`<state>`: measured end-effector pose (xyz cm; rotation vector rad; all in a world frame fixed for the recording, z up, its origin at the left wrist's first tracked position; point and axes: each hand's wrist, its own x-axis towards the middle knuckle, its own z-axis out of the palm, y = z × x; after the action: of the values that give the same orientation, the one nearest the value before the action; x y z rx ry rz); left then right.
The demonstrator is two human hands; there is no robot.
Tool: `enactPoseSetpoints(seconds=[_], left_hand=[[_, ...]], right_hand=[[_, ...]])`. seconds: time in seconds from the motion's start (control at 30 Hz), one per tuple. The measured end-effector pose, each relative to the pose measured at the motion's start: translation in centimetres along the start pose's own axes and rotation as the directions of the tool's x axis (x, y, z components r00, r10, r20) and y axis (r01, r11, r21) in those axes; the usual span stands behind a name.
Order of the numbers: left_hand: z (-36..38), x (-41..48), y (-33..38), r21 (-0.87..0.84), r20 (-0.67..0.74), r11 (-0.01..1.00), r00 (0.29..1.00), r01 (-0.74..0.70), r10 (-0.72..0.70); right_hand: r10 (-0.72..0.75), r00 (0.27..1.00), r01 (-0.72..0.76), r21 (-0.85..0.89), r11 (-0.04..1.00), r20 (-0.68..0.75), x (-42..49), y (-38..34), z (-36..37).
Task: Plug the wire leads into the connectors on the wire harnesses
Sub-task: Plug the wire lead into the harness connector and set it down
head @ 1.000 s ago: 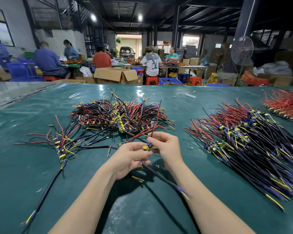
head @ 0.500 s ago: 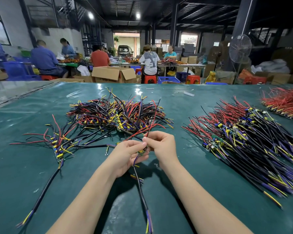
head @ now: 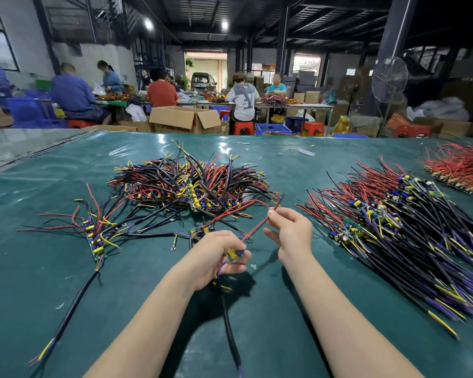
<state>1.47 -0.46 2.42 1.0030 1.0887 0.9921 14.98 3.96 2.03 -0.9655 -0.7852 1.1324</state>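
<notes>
Head view. The left hand (head: 216, 255) is curled round a wire harness (head: 234, 253), held just above the table (head: 38, 282), midway along its near edge. The harness has a small board carrying yellow and blue parts, with purple and yellow leads below it. Its black cable (head: 231, 331) hangs from the hand toward the near edge. The right hand (head: 291, 233) pinches a red wire lead (head: 254, 229) between thumb and forefinger, the other fingers loosely curled. The lead runs taut from the board up to the pinch. A tangled harness pile (head: 186, 184) lies at mid-table. A fanned harness stack (head: 393, 230) lies toward the right edge. A red lead bundle (head: 462, 170) sits at the far right corner.
</notes>
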Motion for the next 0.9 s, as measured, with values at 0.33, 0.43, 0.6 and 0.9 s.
enactPoseSetpoints(seconds=[0.33, 0.43, 0.6, 0.9], left_hand=[[-0.1, 0.2, 0.2, -0.064, -0.104, 0.998, 0.995, 0.0, -0.007], [-0.1, 0.2, 0.2, -0.029, -0.141, 1.0, 0.99, -0.007, 0.002], [-0.4, 0.1, 0.2, -0.008, -0.149, 1.0, 0.989, 0.002, -0.003], [-0.2, 0.0, -0.1, 0.207, -0.051, 0.969, 0.988, -0.134, 0.148]], right_hand=[[0.277, 0.932, -0.293, 0.036, 0.955, 0.236, -0.6, -0.6, 0.3], [0.436, 0.804, -0.429, -0.113, 0.896, 0.404, -1.2, -0.5, 0.6], [0.507, 0.714, -0.506, -0.144, 0.85, 0.484, -1.3, -0.7, 0.4], [0.248, 0.897, -0.237, -0.076, 0.969, 0.367, -1.1, -0.2, 0.8]])
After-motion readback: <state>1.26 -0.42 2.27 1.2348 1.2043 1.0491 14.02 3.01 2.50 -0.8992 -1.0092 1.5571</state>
